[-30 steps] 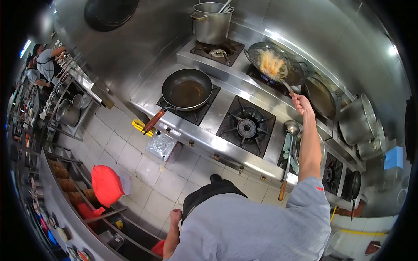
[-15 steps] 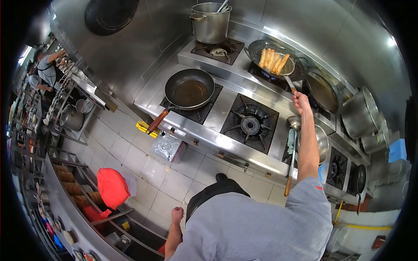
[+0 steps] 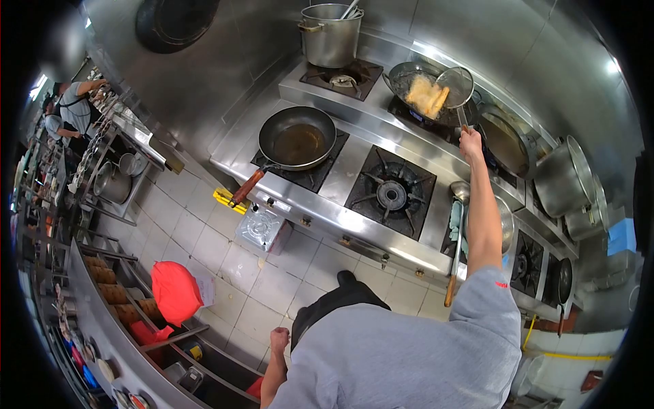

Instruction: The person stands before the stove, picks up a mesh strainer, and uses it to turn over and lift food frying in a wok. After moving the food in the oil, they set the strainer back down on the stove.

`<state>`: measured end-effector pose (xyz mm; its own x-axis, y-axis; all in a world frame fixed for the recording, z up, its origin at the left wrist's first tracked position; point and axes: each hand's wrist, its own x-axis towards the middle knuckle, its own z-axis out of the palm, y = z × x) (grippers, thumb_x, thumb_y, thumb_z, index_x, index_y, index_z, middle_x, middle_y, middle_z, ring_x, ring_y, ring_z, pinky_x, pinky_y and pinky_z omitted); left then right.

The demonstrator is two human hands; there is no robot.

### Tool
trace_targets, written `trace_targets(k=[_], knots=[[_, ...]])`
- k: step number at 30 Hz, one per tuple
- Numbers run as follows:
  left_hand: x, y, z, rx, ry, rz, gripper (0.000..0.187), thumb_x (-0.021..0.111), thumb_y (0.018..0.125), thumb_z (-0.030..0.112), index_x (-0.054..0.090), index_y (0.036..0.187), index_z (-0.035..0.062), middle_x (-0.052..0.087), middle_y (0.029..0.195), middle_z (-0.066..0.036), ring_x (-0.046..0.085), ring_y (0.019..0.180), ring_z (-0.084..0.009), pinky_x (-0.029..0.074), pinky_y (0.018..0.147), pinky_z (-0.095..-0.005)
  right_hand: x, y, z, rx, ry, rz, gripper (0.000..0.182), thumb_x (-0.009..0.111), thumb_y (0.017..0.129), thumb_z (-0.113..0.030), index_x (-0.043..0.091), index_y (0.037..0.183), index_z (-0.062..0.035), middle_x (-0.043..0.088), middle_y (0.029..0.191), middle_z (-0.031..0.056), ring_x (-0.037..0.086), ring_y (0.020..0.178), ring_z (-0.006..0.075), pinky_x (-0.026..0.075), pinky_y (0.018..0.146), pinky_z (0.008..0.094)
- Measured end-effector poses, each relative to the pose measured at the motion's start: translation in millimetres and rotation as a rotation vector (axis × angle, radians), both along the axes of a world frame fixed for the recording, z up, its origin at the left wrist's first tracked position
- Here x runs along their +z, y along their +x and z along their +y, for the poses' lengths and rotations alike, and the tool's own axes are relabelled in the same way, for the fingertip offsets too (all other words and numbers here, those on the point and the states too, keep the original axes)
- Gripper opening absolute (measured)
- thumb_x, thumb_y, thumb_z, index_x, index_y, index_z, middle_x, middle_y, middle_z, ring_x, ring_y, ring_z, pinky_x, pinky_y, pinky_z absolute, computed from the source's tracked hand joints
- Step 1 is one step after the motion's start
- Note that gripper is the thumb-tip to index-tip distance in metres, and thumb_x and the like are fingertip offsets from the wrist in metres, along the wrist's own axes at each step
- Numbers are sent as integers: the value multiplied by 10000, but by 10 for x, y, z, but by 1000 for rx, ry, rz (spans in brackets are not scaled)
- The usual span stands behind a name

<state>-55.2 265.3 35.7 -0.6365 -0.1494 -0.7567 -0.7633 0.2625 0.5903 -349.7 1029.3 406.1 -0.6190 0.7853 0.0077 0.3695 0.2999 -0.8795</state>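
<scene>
My right hand (image 3: 471, 144) is wrapped round the handle of a wire mesh skimmer (image 3: 459, 80), arm stretched out over the back of the range. The skimmer is tilted at the right side of a wok (image 3: 397, 80). Several golden fried rolls (image 3: 428, 97) lie in bubbling oil in that wok, with one or two against the skimmer's edge. My left hand (image 3: 279, 338) hangs low by my side, fingers curled closed, and nothing shows in it.
A frying pan (image 3: 298, 140) with a little oil sits on the front left burner, its handle jutting out. Nearby are a tall pot (image 3: 332, 37), a bare burner (image 3: 391, 195), a ladle (image 3: 460, 193) and stacked pots (image 3: 564, 178). Two people stand far left.
The skimmer has tipped and shifted right. The rolls it carried have gone into the wok's oil, which now bubbles. My left hand has barely moved.
</scene>
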Motion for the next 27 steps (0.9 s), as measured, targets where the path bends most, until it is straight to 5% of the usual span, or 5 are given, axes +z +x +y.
trace_targets(k=[7,14,17,20,27], knots=[[62,1,66,19,-6,-18,105,533,743,55,589,810,-5,576,645,-66,564,520,-148,441,420,-260,185,-92,-16,-100,522,-81,292,472,802,-144,534,1061,-26,585,978,235,533,986,379,409,824,424],[121,148,89,-9,-11,-7,108,532,740,47,580,813,-16,551,615,-51,516,480,-129,427,410,-251,273,51,-51,-124,525,-111,331,478,798,-158,522,1091,-10,596,969,228,587,909,341,444,769,392],[213,179,111,-21,-4,5,113,534,730,40,575,811,-28,544,605,-51,505,470,-124,417,402,-247,135,118,133,-129,503,-116,291,468,794,-142,523,1037,9,601,794,194,609,668,277,462,572,368],[171,208,96,-28,-3,6,116,536,722,34,572,806,-35,540,599,-51,498,464,-121,409,397,-245,142,236,126,-146,389,-67,220,450,763,-112,539,895,40,601,797,220,599,767,340,448,657,407],[-49,193,-34,11,59,43,115,536,718,41,580,790,-36,557,611,-63,517,480,-129,425,413,-250,588,497,-270,81,-177,-17,121,392,784,-48,456,683,-29,448,594,44,366,428,107,242,338,273]])
